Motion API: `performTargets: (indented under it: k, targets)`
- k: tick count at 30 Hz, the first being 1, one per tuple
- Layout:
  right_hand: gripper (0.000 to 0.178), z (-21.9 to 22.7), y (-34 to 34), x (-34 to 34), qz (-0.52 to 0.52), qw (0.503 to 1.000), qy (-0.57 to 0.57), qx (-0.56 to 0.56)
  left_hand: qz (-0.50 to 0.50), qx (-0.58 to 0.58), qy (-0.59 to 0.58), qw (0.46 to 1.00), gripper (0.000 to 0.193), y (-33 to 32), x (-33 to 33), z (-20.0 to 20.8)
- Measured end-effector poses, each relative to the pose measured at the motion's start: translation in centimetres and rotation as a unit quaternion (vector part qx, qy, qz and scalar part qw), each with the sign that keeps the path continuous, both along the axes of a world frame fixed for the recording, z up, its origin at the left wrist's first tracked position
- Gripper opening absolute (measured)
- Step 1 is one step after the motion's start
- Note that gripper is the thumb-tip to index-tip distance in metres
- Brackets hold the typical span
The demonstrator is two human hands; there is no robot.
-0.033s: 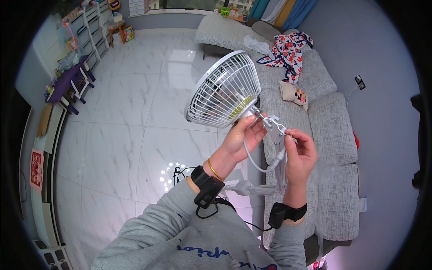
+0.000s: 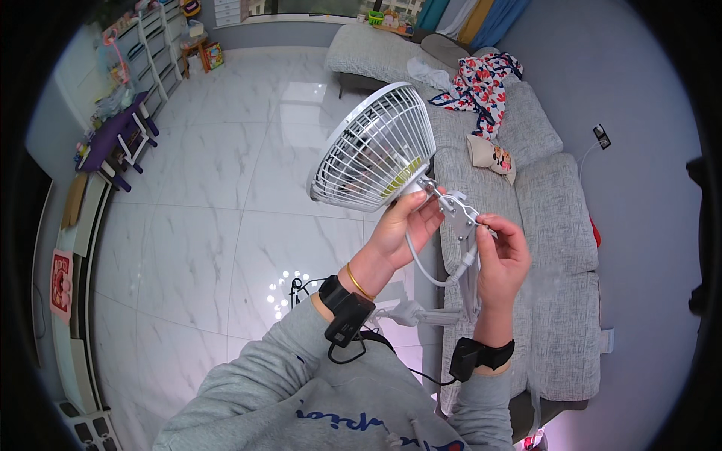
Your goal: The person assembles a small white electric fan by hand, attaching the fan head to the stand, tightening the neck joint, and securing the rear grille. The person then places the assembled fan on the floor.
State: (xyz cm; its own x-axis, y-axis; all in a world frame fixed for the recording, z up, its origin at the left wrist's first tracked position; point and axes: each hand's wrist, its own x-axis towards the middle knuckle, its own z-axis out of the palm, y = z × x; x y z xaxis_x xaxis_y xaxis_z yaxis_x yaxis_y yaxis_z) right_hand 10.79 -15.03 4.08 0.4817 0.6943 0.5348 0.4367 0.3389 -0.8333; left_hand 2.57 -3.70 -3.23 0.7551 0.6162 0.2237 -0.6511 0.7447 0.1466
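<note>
A round white wire cage head (image 2: 372,154), with a yellow-green part inside near its back, tilts up before me on a jointed white arm (image 2: 410,312). Whether it is a fan or a lamp I cannot tell. My left hand (image 2: 402,229) is closed around the neck just behind the cage, thumb on top. At the joint bracket (image 2: 456,225), my right hand (image 2: 502,252) pinches thumb and forefinger at its right end. A small piece there is mostly hidden by the fingertips. Below the neck, a white cable (image 2: 425,274) loops between the two hands.
A grey sofa (image 2: 556,218) runs along the right wall, bearing a patterned cloth (image 2: 485,86) and a pillow (image 2: 492,159). A purple table (image 2: 113,143) and white shelves (image 2: 154,56) stand at the left. Pale marble tiles (image 2: 188,248) cover the floor.
The cage head sits very slightly higher than before. Both hands keep their places and grips.
</note>
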Motion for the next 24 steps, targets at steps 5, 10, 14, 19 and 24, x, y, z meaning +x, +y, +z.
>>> performTargets:
  k: [5, 10, 14, 19, 24]
  targets:
    - [0.014, -0.7, 0.6, -0.7, -0.011, 0.998, -0.056, 0.005, 0.004, 0.011, -0.012, 1.0, 0.033, 1.9, -0.4, -0.7]
    - [0.012, -1.6, 0.9, -1.3, -0.02, 0.998, -0.066, 0.001, -0.013, 0.002, -0.051, 0.999, 0.035, 2.7, -0.5, -1.8]
    - [0.012, -1.8, 0.8, -1.4, -0.051, 0.994, -0.095, 0.011, -0.012, 0.006, -0.038, 0.999, 0.039, 2.6, -0.7, -1.9]
    - [0.012, -1.7, 0.8, -1.8, -0.097, 0.986, -0.134, 0.011, 0.044, 0.017, 0.029, 0.998, 0.041, 1.7, -0.6, -1.5]
    - [0.012, -1.6, 0.9, -2.2, -0.1, 0.986, -0.132, 0.005, -0.004, -0.024, -0.07, 0.997, 0.041, 1.8, -0.4, -1.7]
